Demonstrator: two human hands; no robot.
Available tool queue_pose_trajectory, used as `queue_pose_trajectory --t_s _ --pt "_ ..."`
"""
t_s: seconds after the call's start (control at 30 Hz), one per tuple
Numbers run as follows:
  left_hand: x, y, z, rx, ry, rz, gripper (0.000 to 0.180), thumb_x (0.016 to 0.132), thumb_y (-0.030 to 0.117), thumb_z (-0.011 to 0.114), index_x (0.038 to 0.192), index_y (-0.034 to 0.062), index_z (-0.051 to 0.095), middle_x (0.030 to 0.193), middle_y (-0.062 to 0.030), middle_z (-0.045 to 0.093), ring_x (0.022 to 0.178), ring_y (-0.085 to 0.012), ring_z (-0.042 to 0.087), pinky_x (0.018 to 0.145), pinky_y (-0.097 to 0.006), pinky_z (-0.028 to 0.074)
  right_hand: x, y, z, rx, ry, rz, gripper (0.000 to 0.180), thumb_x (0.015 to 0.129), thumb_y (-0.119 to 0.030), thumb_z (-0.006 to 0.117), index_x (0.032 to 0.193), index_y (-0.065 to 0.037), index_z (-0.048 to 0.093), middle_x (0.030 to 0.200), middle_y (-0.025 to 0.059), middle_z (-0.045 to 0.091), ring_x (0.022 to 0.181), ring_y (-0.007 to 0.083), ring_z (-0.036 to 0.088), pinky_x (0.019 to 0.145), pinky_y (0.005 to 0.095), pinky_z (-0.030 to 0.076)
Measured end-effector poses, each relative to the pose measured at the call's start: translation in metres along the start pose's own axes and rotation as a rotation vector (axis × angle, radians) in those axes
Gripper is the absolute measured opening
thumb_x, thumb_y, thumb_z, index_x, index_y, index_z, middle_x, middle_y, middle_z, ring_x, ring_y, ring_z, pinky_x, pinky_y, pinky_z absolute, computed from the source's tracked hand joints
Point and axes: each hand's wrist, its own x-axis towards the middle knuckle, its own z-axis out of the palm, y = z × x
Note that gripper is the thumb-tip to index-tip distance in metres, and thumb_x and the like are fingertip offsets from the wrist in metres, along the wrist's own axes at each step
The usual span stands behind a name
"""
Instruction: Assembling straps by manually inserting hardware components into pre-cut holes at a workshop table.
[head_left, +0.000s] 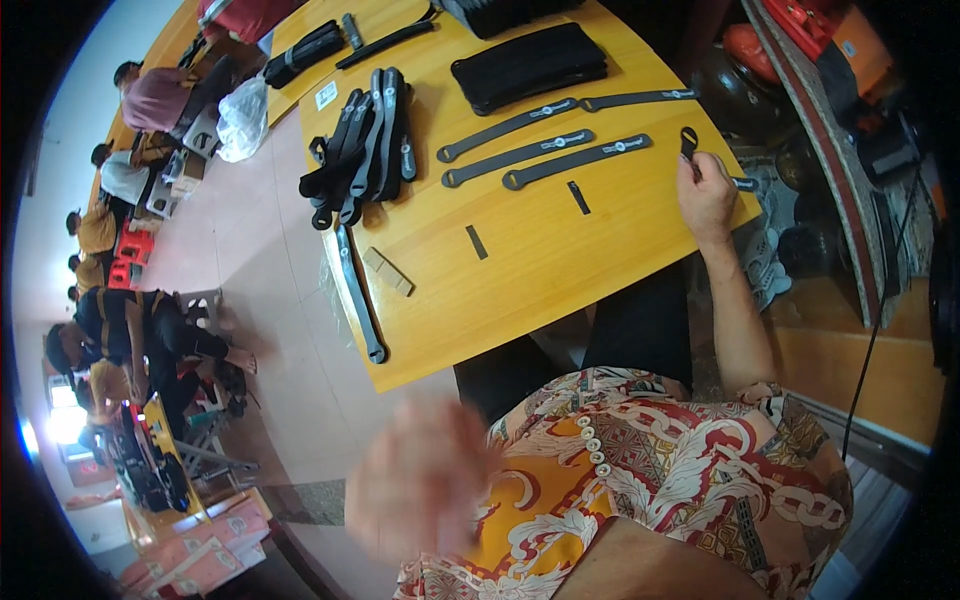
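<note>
Pinching: the right hand (708, 195), at the right edge of the table, has thumb and fingers pressed together on a dark strap (688, 141); its slotted end shows above the fingers.
Covered by this hand: the middle of the strap; a marked end appears at the other side, but I cannot tell if it is the same piece.
Blurred: the left hand (425, 480), raised before the patterned shirt (640, 450); its fingers are smeared, so I cannot tell its grip.
Tangled: the strap pile (375, 140), where pieces cover each other and are hard to count.
Cut off: a black bundle (510, 14), at the upper border.
Yellow table: on its top (560, 255) lie four grey straps (577, 162), two short black strips (476, 242), a tan block (388, 271) and a black stack (530, 67).
Room: along the left, people sit, small and dim; a white bag (243, 118) rests on the pinkish floor (290, 290), near red stools (130, 255).
</note>
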Motion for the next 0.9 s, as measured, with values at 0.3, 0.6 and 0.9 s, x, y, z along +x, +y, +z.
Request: queue_pose_trajectory --t_s 0.3,0.6,0.9 --pt "0.026 0.020 0.019 -0.643 -0.346 0.384 0.014 0.087 0.014 0.056 0.100 0.0105 0.058 0.098 -0.0021 0.057 0.076 -0.0202 0.059 0.070 -0.039 0.046 -0.012 -0.019 -0.014 0.018 -0.138 0.062 0.013 0.078 -0.010 0.062 0.074 0.001 0.054 0.072 0.0150 0.056 0.066 0.0325 0.057 0.055 0.0375 0.044" --pt "0.001 -0.055 -0.002 0.130 -0.153 -0.288 0.015 0.078 0.000 0.058 0.091 -0.0079 0.056 0.085 -0.0114 0.055 0.069 -0.0218 0.055 0.065 -0.029 0.045 -0.073 -0.121 -0.018 0.259 -0.497 -0.292 0.015 0.068 -0.006 0.067 0.077 0.000 0.057 0.071 0.0117 0.053 0.063 0.0297 0.056 0.054 0.0366 0.045" --pt "-0.021 -0.129 -0.006 0.727 -0.073 -0.430 0.026 0.086 0.014 0.056 0.103 -0.0055 0.056 0.084 -0.0181 0.055 0.068 -0.0280 0.056 0.060 -0.034 0.046 -0.038 -0.074 -0.057 0.054 -0.453 -0.113 0.027 0.074 -0.013 0.067 0.094 0.003 0.059 0.084 0.0164 0.058 0.073 0.0320 0.059 0.061 0.0372 0.048"
